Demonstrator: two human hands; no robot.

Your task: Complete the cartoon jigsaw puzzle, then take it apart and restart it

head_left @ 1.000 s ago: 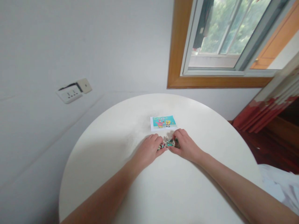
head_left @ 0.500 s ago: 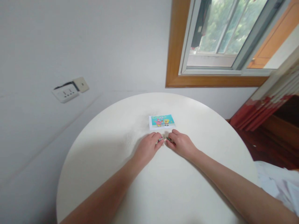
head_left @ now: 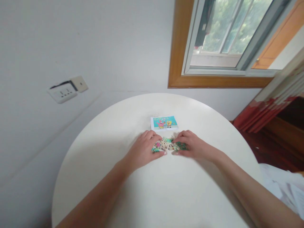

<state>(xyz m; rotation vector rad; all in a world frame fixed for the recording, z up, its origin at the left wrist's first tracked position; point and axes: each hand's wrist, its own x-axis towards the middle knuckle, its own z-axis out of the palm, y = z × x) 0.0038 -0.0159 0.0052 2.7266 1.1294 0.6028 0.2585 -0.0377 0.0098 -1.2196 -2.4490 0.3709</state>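
Observation:
A loose heap of small jigsaw puzzle pieces point(head_left: 167, 144), in green, cream and pink, lies on the white round table point(head_left: 152, 196). My left hand point(head_left: 143, 147) curves around the left side of the heap, thumb apart from the fingers. From the other side my right hand point(head_left: 193, 145) arches over green pieces, its thumb and fingers spread as well. Both palms hide part of the heap. Just beyond the pieces lies a flat picture card point(head_left: 164, 123) with a pink and a yellow cartoon figure on turquoise.
Behind the table rises a white wall with a socket point(head_left: 63, 92) at the left. A wood-framed window point(head_left: 220, 81) is at the upper right, with a red and cream curtain point(head_left: 253, 115) beside it. White cloth point(head_left: 281, 183) lies beyond the table's right edge.
My hands have drawn apart and their fingers have opened wider. The pieces, mostly covered before, now show spread out between them. The picture card stays in place.

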